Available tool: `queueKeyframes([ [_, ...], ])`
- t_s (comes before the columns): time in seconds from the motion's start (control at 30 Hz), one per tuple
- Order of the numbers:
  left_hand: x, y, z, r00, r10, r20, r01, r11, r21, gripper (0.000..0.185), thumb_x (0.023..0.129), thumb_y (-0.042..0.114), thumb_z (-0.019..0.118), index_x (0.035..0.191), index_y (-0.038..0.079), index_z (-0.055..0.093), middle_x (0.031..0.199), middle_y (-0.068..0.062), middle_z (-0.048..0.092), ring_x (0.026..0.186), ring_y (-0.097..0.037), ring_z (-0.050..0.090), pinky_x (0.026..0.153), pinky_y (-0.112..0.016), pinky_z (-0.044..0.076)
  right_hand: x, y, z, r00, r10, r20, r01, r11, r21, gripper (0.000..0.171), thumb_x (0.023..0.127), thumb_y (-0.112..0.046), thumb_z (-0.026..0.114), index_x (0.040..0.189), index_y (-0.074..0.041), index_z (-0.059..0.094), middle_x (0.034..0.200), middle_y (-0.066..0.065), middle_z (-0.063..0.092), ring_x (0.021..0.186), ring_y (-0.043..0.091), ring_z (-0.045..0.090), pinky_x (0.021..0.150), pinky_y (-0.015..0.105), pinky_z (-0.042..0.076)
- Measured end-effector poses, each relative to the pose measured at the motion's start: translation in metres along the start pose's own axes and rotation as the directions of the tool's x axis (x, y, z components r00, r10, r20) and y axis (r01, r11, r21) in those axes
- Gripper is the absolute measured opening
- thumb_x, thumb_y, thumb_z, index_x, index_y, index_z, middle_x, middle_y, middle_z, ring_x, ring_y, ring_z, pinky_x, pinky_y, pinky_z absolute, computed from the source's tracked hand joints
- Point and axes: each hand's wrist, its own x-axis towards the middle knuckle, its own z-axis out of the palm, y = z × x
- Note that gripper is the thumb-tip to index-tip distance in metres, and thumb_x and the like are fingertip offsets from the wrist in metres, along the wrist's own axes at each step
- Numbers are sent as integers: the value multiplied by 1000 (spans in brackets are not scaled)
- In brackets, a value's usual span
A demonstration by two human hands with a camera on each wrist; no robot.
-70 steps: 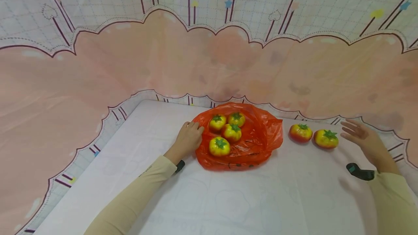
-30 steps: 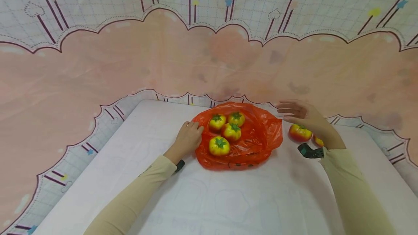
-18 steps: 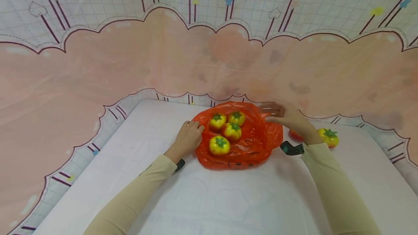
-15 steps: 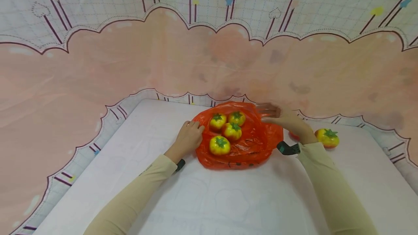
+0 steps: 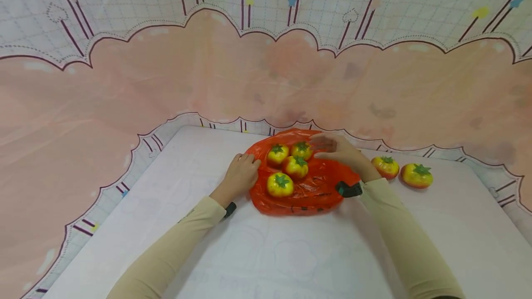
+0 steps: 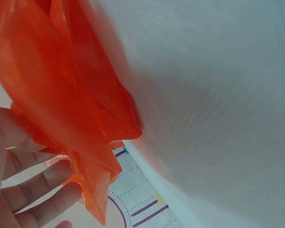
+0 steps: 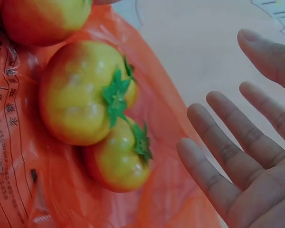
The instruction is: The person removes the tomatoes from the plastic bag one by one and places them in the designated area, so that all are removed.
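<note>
1. My left hand (image 5: 240, 176) is at the left edge of the bag (image 5: 316, 188), and its fingers (image 6: 35, 187) pinch the orange plastic; the left wrist view shows the film bunched up against my palm
2. My right hand (image 5: 338, 151) hovers over the far right side of the bag with the fingers (image 7: 228, 142) spread and straight, holding nothing. In the right wrist view they sit just beside two of the tomatoes, apart from them
3. The bag lies open and flat on the white table (image 5: 291, 253), about mid-table towards the back edge
4. Four tomatoes sit on the bag: a front one (image 5: 280, 185), a middle one (image 5: 295, 166), a back left one (image 5: 277, 154) and a back right one (image 5: 301, 150). The back three are bunched close together, and the front one sits a bit apart from them
5. Two more tomatoes are out on the bare table to the right of the bag, a nearer one (image 5: 385, 166) and a farther one (image 5: 417, 175), side by side and just beside each other. They're right behind my right wrist
6. All of them are yellow-red with green stems up
7. The pink cloud-print backdrop (image 5: 166, 73) hangs behind the table
</note>
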Motion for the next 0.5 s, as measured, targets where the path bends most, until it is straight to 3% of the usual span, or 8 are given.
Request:
queueKeyframes([
  [0.2, 1, 0, 0, 1000, -1, 1, 1, 1000, 3, 17, 85, 15, 61, 99, 7, 64, 95, -11, 62, 94, -27, 58, 90, -42, 47, 8, 5, 7, 999, 45, -1, -45, 999, 15, 51, 88, -10, 63, 133, 3, 44, 135, 26, 48, 123, 42, 49, 100, 45, 45],
  [0.5, 1, 0, 0, 1000, -1, 2, 1, 1000, 17, 17, 85, 15, 61, 99, 7, 64, 95, -10, 63, 93, -27, 58, 89, -41, 47, 15, 13, 16, 995, 97, -11, -97, 995, 37, 48, 88, -5, 61, 133, 3, 45, 135, 24, 49, 125, 38, 49, 96, 40, 49],
])
